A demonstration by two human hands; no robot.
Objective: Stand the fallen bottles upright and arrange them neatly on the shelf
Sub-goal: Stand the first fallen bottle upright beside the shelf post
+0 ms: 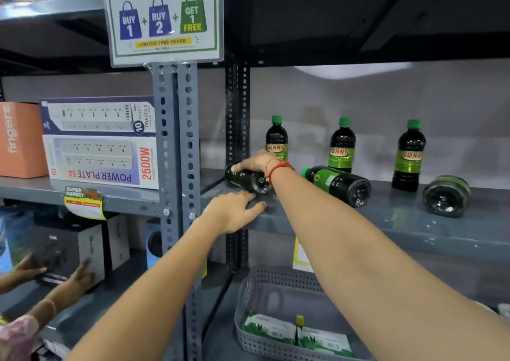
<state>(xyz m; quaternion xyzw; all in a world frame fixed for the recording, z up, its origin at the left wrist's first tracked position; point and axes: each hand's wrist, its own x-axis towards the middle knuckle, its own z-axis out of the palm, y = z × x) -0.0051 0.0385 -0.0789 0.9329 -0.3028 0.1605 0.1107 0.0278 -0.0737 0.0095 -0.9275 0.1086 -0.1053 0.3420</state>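
Dark bottles with green caps and green labels sit on a grey metal shelf (386, 222). Three stand upright at the back: one (276, 137), one (342, 145) and one (408, 156). Three lie on their sides: the leftmost (248, 179), a middle one (338, 185) and a right one (446, 196) with its base toward me. My right hand (255, 163) is wrapped over the leftmost fallen bottle. My left hand (231, 211) rests flat on the shelf's front edge, fingers apart, holding nothing.
A grey perforated upright (176, 150) stands left of the bottles. Power strip boxes (102, 142) are stacked on the left shelf. A promo sign (164, 18) hangs above. A grey basket (276, 319) sits on the lower shelf. Another person's hands (55, 275) touch a box at lower left.
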